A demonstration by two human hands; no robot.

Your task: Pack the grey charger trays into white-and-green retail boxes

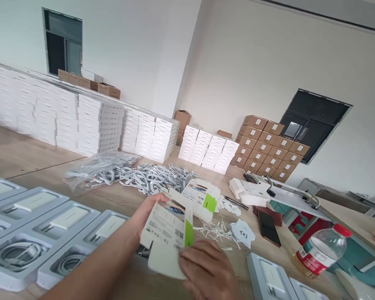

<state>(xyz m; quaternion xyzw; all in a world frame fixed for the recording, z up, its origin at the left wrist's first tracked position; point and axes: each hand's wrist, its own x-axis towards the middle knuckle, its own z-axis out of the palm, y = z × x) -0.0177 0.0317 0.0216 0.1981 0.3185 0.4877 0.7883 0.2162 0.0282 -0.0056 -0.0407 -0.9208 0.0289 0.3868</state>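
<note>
A white printed carton (164, 229) with a green strip is held up in front of me, its end flaps sticking out. My left hand (146, 212) grips its upper left edge. At the lower right corner, my right hand (208, 266) has its fingers closed on the card. Just behind lie more flat printed cartons (195, 193) with the same green band. On the left, pale trays (89, 212) hold white chargers (71, 217) and coiled cables (18, 255); the nearest tray is partly covered by my left forearm.
Behind the cartons spreads a heap of grey cables (156, 177) beside a plastic bag (96, 166). Stacked white boxes (96, 125) line the back. Paper scraps (214, 230), cards (242, 233), a pen (236, 203), a phone (268, 227) and a bottle (323, 250) are to the right.
</note>
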